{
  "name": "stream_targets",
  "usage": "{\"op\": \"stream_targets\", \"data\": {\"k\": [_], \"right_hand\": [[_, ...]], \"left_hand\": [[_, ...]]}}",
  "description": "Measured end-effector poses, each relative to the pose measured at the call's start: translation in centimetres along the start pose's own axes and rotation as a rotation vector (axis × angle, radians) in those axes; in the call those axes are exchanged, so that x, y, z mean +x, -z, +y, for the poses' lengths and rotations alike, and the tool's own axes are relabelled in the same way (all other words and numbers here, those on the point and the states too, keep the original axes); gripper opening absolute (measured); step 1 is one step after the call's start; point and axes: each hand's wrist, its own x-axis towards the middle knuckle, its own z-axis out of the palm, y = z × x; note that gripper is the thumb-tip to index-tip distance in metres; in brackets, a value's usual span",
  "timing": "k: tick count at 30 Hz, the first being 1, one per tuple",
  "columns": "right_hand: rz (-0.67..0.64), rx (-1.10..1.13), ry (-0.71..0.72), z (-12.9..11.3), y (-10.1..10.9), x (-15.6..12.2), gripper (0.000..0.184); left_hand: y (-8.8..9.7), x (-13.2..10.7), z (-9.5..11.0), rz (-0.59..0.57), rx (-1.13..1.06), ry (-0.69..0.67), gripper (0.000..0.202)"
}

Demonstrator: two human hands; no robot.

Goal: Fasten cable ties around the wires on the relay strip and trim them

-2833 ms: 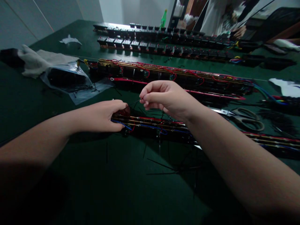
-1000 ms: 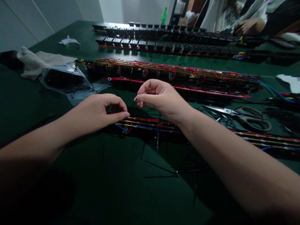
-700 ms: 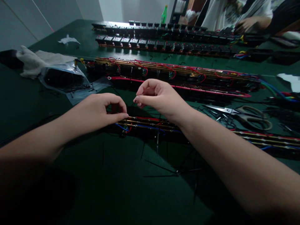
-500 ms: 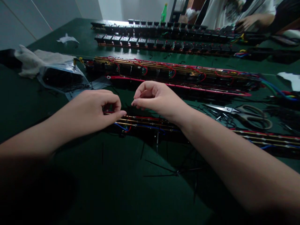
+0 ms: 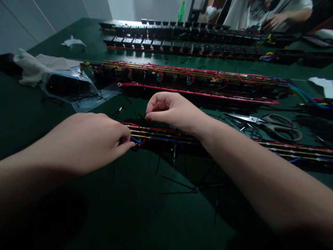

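A long black socket strip (image 5: 166,137) with brass bars and red and blue wires lies across the green table (image 5: 125,208) in front of me. My left hand (image 5: 99,139) rests at its left end, fingers curled and pinched against the wires there. Just above the strip, my right hand (image 5: 169,111) hovers with thumb and forefinger pressed together on something thin and dark that I cannot make out. Loose black cable ties (image 5: 192,189) lie on the table below the strip.
Scissors (image 5: 273,123) lie to the right. A second wired strip (image 5: 192,81) sits behind my hands, with more socket strips (image 5: 182,48) further back. A plastic bag (image 5: 67,86) and cloth (image 5: 36,66) lie at left. Another person's hand (image 5: 270,22) works at the far right.
My left hand has slid down and left to the strip's near left end. My right hand has dropped slightly toward the strip, still pinched.
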Motion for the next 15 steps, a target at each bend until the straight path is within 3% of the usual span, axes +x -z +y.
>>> {"op": "stream_targets", "data": {"k": [15], "right_hand": [[-0.045,-0.017,-0.043,-0.4,-0.2,-0.2,0.013]], "left_hand": [[-0.9,0.3,1.3,0.019,0.163,0.025,0.051]]}}
